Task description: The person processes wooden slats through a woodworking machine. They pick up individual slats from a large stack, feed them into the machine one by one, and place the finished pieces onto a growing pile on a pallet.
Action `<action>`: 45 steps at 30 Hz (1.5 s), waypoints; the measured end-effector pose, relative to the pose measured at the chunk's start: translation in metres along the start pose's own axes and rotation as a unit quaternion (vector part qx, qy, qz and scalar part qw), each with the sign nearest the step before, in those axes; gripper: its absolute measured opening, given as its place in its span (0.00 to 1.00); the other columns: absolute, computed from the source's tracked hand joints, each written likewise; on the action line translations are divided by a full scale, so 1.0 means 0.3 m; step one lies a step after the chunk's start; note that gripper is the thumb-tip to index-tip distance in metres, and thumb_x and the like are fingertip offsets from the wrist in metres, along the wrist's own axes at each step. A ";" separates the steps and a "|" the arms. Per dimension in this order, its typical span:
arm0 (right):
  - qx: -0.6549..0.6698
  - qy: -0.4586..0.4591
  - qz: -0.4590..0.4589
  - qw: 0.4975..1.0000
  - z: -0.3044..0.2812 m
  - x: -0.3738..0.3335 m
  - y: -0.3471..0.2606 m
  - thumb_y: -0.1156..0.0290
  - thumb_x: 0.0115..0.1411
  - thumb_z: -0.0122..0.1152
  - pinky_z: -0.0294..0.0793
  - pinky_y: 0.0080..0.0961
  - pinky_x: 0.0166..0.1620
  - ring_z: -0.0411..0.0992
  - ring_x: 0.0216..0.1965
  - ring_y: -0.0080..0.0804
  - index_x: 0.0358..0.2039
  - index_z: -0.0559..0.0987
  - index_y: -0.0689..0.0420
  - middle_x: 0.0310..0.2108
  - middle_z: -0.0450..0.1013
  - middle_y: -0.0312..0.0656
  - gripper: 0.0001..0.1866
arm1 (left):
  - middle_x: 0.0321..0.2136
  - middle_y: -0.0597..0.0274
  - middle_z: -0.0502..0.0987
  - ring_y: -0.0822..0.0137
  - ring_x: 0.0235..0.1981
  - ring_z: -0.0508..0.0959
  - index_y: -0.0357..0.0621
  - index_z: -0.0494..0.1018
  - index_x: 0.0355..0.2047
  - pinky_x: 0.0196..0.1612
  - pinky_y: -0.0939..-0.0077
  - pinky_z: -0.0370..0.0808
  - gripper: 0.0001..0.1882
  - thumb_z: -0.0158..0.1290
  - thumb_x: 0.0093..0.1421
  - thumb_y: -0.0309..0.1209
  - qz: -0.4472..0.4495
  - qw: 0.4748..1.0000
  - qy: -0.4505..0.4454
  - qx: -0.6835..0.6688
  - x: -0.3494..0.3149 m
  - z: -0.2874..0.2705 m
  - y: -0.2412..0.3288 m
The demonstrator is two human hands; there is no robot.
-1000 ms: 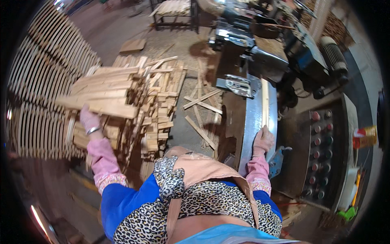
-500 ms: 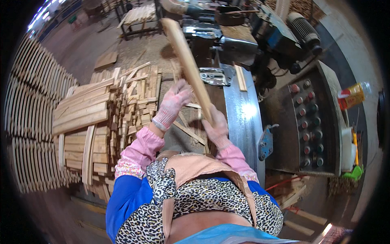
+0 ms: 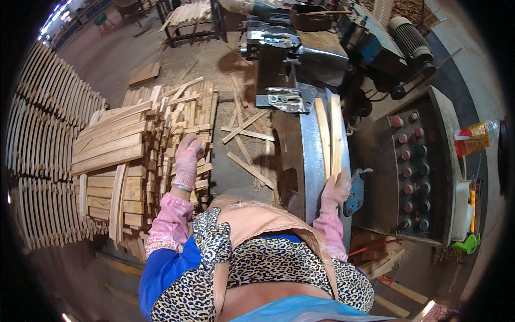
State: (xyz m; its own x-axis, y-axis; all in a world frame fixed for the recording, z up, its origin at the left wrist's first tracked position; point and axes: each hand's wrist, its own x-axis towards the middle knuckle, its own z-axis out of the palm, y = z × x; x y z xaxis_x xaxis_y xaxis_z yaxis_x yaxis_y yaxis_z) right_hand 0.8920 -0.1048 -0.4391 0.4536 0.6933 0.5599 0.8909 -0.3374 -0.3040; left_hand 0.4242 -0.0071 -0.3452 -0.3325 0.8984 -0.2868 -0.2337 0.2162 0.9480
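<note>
My right hand [image 3: 335,193], in a pale pink glove, has its fingers on the near end of a wooden strip [image 3: 336,129]. The strip lies lengthwise on the shiny metal bed [image 3: 309,166] of a machine. A second wooden strip [image 3: 322,129] lies just to its left. My left hand [image 3: 187,161], gloved the same way, is raised over the near edge of a pile of short wooden pieces [image 3: 190,115]. Its fingers are loosely bent and apart, and nothing shows in them.
A control panel [image 3: 399,177] with several red and green buttons stands at the right, beside a blue metal bracket [image 3: 354,193]. Stacked boards [image 3: 110,142] fill the left. Loose offcuts [image 3: 249,170] lie on the floor between pile and machine. A motor [image 3: 410,40] is at the far right.
The wooden strip, earlier raised between my hands, now lies on the metal bed beside the other strip. My left hand has moved left to the pile, and my right hand right and nearer.
</note>
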 end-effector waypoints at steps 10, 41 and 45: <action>-0.056 -0.219 -0.065 0.972 -0.117 -0.014 0.039 0.57 0.56 0.68 0.73 0.50 0.51 0.73 0.48 0.54 0.64 0.70 0.48 0.47 0.75 0.47 0.35 | 0.39 0.63 0.79 0.74 0.33 0.79 0.33 0.67 0.62 0.36 0.82 0.77 0.29 0.61 0.63 0.31 0.060 0.998 0.014 -0.019 -0.017 -0.135 0.079; -0.035 -0.195 -0.020 0.980 -0.303 -0.292 0.113 0.65 0.55 0.67 0.74 0.51 0.51 0.74 0.48 0.56 0.56 0.77 0.53 0.49 0.77 0.52 0.27 | 0.61 0.41 0.71 0.50 0.57 0.75 0.33 0.62 0.66 0.61 0.57 0.72 0.40 0.63 0.58 0.39 0.105 0.818 0.565 -0.025 0.274 -1.186 0.301; -0.029 -0.130 -0.013 0.991 -0.175 -0.187 0.069 0.64 0.56 0.66 0.73 0.50 0.51 0.74 0.47 0.56 0.56 0.77 0.54 0.50 0.77 0.52 0.26 | 0.59 0.42 0.73 0.49 0.54 0.76 0.34 0.66 0.64 0.59 0.54 0.73 0.38 0.61 0.59 0.44 -0.065 0.875 0.463 -0.127 0.323 -1.202 0.268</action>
State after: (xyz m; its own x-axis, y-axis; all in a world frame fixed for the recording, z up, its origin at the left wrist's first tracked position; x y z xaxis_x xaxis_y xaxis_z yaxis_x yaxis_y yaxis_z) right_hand 0.8862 -0.1843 -0.4363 0.4157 0.8403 0.3479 0.9057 -0.3476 -0.2425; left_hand 0.0439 -0.0405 -0.3466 -0.8583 0.1533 -0.4898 -0.4804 0.0958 0.8718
